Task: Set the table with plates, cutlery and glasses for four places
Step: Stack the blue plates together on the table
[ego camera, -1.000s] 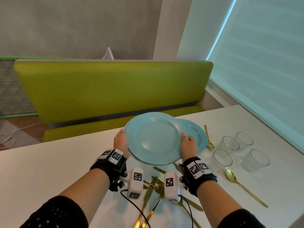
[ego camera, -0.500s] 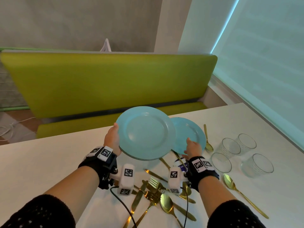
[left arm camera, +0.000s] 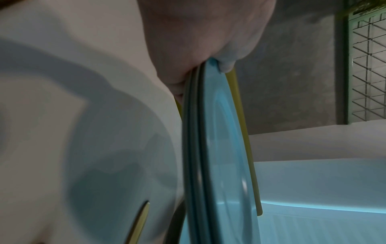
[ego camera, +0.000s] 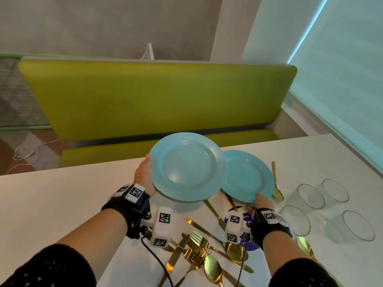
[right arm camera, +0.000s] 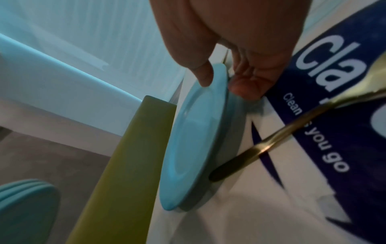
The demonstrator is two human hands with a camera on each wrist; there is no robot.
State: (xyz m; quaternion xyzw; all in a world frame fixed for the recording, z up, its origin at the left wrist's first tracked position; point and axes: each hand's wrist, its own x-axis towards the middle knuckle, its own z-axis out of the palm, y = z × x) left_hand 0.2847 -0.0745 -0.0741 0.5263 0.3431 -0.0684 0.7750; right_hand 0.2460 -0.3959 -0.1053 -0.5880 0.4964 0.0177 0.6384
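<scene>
A stack of light blue plates (ego camera: 187,166) hangs tilted above the white table (ego camera: 51,199). My left hand (ego camera: 144,177) grips its left rim, thumb on top; the left wrist view shows the stacked plates (left arm camera: 219,156) edge-on under that hand (left arm camera: 194,49). A single blue plate (ego camera: 247,177) lies on the table to the right, partly under the stack. My right hand (ego camera: 261,203) pinches its near rim; in the right wrist view the thumb (right arm camera: 203,74) lies on top of this plate (right arm camera: 194,140) and the fingers curl beneath.
Several clear glasses (ego camera: 309,195) stand at the right. Gold cutlery (ego camera: 199,251) lies in a loose heap near me, and a gold spoon (ego camera: 276,183) rests beside the single plate. A blue printed sheet (right arm camera: 344,115) lies under the cutlery. A green bench (ego camera: 155,100) runs behind the table.
My right hand has let go of the stack and taken the near rim of the single plate on the table. The left hand alone has carried the stack to the left.
</scene>
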